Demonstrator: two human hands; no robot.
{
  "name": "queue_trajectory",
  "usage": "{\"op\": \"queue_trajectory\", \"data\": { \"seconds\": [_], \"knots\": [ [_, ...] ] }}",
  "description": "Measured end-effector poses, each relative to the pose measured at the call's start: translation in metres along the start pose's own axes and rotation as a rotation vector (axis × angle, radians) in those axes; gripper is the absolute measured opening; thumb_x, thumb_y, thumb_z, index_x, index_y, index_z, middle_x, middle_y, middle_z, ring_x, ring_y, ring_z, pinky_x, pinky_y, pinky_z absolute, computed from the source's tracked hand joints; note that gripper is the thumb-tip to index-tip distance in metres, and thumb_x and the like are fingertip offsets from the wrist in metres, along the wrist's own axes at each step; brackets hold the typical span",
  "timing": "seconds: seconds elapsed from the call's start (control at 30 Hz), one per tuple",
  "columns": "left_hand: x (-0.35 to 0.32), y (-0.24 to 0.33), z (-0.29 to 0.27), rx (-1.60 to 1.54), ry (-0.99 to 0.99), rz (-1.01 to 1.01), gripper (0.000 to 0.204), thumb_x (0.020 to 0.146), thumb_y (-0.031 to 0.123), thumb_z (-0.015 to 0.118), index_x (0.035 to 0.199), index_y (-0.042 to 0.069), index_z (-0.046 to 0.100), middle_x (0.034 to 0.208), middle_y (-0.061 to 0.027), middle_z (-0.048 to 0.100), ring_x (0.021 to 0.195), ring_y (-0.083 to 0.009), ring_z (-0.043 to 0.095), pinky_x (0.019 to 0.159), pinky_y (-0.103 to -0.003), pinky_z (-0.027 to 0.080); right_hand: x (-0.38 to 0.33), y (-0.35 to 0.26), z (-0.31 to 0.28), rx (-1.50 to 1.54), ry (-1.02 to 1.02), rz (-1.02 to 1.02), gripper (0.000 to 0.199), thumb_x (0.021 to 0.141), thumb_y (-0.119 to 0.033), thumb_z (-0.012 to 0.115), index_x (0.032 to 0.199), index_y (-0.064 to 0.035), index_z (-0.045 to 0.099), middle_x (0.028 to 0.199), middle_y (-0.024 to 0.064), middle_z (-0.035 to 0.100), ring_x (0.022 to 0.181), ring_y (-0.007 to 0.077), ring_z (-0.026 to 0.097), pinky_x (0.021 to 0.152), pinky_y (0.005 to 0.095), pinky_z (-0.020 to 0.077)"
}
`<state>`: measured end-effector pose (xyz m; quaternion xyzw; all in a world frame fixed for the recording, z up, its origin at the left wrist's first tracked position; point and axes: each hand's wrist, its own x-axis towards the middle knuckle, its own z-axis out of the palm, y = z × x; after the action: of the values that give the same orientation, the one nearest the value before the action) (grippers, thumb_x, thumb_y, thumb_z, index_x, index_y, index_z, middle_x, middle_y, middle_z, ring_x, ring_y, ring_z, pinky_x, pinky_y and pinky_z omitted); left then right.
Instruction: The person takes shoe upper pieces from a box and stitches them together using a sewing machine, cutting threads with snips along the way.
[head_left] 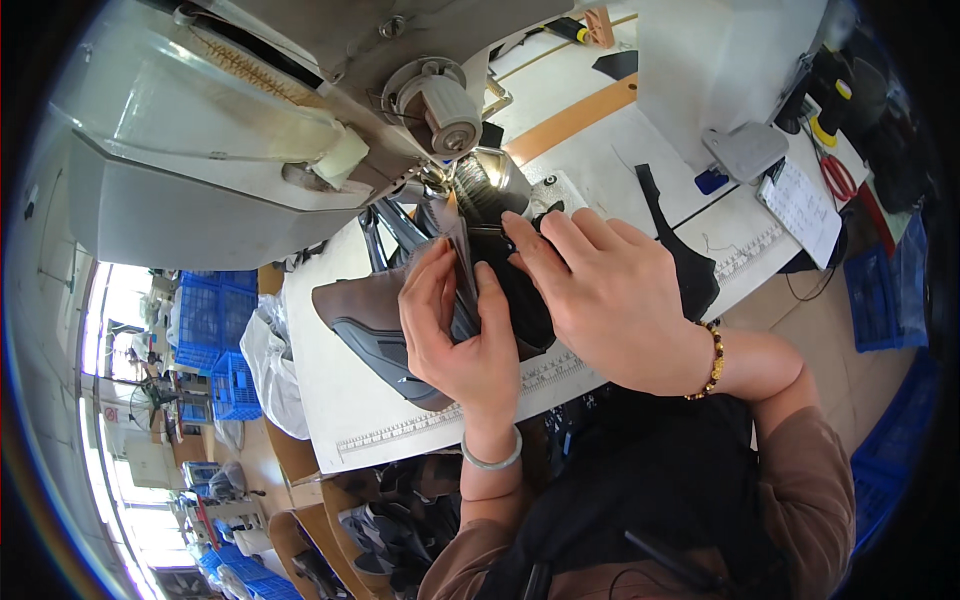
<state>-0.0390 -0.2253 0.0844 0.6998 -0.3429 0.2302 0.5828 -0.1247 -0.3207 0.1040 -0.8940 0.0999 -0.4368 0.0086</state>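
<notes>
Left hand (458, 345) pinching the brown-and-black shoe piece (375, 303) on the table (328, 415), right below the sewing machine (230, 200); right hand (620, 305) curls at the piece's right side, its grip impossible to tell.

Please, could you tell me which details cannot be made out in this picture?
All in the head view:
- Right hand: its exact grip, hidden by its own fingers against black material.
- Brown-and-grey piece: partly covered by the left hand.
- Sewing machine: its top, cut off by the upper edge.
- Paper sheet: its writing, too small to read.
</notes>
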Motion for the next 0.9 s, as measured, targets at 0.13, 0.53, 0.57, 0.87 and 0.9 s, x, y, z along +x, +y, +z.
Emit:
{"op": "queue_trajectory", "data": {
  "seconds": [0.13,0.53,0.57,0.87,0.9],
  "knots": [
    [0.004,0.002,-0.001,0.192,-0.122,0.184,0.034,0.071,-0.005,0.063,0.105,-0.002,0.062,0.107,-0.0137,0.064,0.099,-0.0237,0.061,0.085,-0.033,0.048,-0.003,0.001,-0.003,-0.046,-0.013,-0.034,0.038,0.071,-0.01,0.062,0.107,0.0012,0.061,0.076,0.0021,0.047,0.063,0.0135,0.048,0.052,0.0253,0.0387],
    [0.016,0.003,-0.008,0.464,-0.347,0.43,0.047,0.062,0.004,0.06,0.109,-0.002,0.061,0.114,-0.0129,0.06,0.105,-0.0257,0.058,0.086,-0.036,0.045,-0.018,0.033,-0.03,0.221,-0.114,0.149,0.027,0.075,-0.009,0.062,0.101,-0.003,0.061,0.078,0.006,0.054,0.066,0.0213,0.055,0.059,0.0317,0.044],
    [0.017,0.004,-0.012,0.482,-0.356,0.433,0.047,0.062,0.004,0.06,0.109,-0.003,0.061,0.113,-0.0132,0.06,0.104,-0.026,0.058,0.086,-0.036,0.046,-0.018,0.04,-0.038,0.258,-0.127,0.222,0.024,0.077,-0.008,0.063,0.1,-0.0044,0.061,0.078,0.0067,0.054,0.066,0.0231,0.055,0.058,0.0331,0.044],
    [0.018,0.008,-0.014,0.435,-0.346,0.434,0.046,0.063,0.003,0.059,0.109,-0.001,0.062,0.113,-0.0124,0.06,0.103,-0.0269,0.058,0.086,-0.036,0.045,-0.118,0.131,-0.016,-0.195,-0.308,0.392,0.029,0.077,-0.007,0.062,0.105,-0.0007,0.06,0.098,0.0135,0.056,0.093,0.031,0.052,0.079,0.0386,0.0428],
    [0.017,0.008,-0.015,0.437,-0.338,0.433,0.046,0.063,0.003,0.059,0.109,-0.001,0.062,0.113,-0.0124,0.06,0.103,-0.0269,0.058,0.086,-0.036,0.045,-0.116,0.129,-0.014,-0.211,-0.276,0.328,0.031,0.077,-0.007,0.062,0.107,0.0001,0.06,0.105,0.0142,0.056,0.097,0.0323,0.051,0.083,0.0396,0.0419]
  ]
}}
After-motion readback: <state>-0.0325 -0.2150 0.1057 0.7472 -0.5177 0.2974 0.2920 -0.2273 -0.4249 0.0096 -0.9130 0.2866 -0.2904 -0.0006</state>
